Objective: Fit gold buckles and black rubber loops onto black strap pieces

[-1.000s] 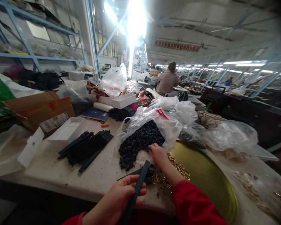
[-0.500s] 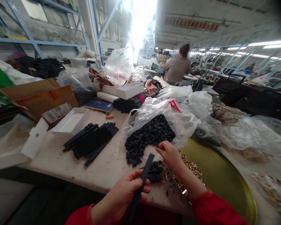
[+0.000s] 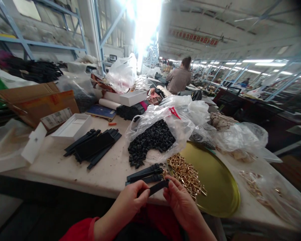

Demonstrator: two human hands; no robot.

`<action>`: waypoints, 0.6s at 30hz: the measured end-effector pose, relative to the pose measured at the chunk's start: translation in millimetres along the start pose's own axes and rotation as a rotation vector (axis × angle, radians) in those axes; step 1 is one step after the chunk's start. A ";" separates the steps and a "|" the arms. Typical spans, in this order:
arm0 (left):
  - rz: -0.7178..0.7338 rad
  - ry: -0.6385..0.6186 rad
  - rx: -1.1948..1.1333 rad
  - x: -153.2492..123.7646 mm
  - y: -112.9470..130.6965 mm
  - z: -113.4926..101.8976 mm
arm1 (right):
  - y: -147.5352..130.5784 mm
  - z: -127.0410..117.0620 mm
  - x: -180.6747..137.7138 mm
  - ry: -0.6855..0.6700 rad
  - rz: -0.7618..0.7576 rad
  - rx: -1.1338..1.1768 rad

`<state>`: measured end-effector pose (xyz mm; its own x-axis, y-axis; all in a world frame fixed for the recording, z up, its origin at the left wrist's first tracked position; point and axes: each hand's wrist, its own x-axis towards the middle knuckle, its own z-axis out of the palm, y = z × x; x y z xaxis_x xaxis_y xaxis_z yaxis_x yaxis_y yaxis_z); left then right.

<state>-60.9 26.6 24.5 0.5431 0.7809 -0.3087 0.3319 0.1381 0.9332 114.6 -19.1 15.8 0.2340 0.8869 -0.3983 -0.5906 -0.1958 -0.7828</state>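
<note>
A dark strap [image 3: 158,188] stretches between my two hands near the table's front edge. My left hand [image 3: 131,199] is closed round one end of it. At the other end, the fingers of my right hand [image 3: 179,201] pinch the strap tip; a small dark bit shows there, too small to name. Just beyond my hands lie several black straps with buckles [image 3: 145,174]. Farther back, small black loops [image 3: 153,139] spill from a clear plastic bag [image 3: 184,129]. Gold metal buckles [image 3: 187,174] are heaped by my right hand, partly on a round gold tray [image 3: 215,180].
More black straps [image 3: 94,145] lie stacked at the left, beside an open white box [image 3: 71,127] and a cardboard box [image 3: 40,103]. Plastic bags [image 3: 240,137] crowd the right side. Another person [image 3: 179,78] is farther back.
My right hand has come back from beside the black loops to the strap's end. The strap has swung from steeply upright to nearly level. The view has shifted a little to the right.
</note>
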 end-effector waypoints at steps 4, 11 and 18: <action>0.058 -0.009 0.220 -14.7 10.4 0.5 | 9.1 -6.2 -15.1 -0.127 -0.094 -0.322; 0.056 -0.179 0.506 -29.4 20.9 -12.8 | 8.9 -15.8 -32.2 -0.195 -0.211 -0.870; 0.117 -0.240 0.537 -22.6 26.2 -30.4 | 13.9 -25.6 -40.2 -0.340 -0.288 -1.244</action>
<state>-87.9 31.1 61.6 0.7378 0.6044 -0.3005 0.5685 -0.3164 0.7594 116.7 -68.2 8.8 -0.0814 0.9855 -0.1486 0.5890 -0.0727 -0.8048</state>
